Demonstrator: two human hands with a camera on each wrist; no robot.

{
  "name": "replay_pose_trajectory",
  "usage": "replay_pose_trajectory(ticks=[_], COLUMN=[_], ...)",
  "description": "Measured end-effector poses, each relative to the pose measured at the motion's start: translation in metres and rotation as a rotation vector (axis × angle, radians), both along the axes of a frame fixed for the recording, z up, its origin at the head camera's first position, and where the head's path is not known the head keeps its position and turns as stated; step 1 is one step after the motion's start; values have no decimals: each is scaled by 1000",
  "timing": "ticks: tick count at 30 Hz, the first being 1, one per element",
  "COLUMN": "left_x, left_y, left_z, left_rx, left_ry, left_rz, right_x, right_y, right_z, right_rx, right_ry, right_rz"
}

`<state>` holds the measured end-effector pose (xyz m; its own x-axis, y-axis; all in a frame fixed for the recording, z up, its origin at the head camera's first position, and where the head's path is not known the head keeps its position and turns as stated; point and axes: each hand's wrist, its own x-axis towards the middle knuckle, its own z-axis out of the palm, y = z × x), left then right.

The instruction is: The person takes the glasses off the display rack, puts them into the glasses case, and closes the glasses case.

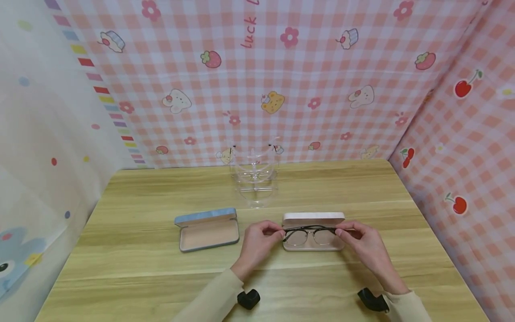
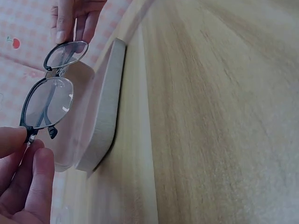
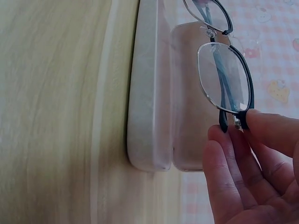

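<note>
Glasses (image 1: 309, 231) with a dark upper rim hang between two hands, folded, over the open pale case (image 1: 314, 249). The left hand (image 1: 259, 242) pinches the end nearest it between thumb and fingertips; the right hand (image 1: 365, 245) grips the opposite end in the same way. From the head, the lenses simply overlap the case's inside, and the height between them is hard to judge. The left wrist view settles it: the frame is raised above the case's front wall, and the right hand shows at the far end. In the right wrist view the left hand is out of sight, but thin metal lower rims, nose pads and the temples crossing behind the lenses show clearly, with one dark temple tip just beside the right hand's fingertips.

Only the head view takes in the rest of the desk (image 1: 153, 279). An open blue case (image 1: 208, 232) lies just to the left of the left hand, lid tipped back. Straight ahead of that hand, well apart, stands a clear stand (image 1: 254, 176); two dark marks near its top are too small to make out.
</note>
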<state>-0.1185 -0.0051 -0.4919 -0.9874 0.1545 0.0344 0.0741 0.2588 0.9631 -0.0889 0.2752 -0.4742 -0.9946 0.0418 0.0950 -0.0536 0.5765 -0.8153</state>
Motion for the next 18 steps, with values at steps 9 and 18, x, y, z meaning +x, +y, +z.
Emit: replay_pose_trajectory(ticks=[9, 18], left_x=[-7, -12], left_y=[6, 9], left_z=[-7, -12], left_rx=[-90, -131], left_ry=[1, -4], left_rz=[-11, -25], right_x=[-4, -8], right_y=[7, 11], right_z=[-5, -10], right_rx=[27, 64], right_ry=[-38, -47], right_rz=[7, 27])
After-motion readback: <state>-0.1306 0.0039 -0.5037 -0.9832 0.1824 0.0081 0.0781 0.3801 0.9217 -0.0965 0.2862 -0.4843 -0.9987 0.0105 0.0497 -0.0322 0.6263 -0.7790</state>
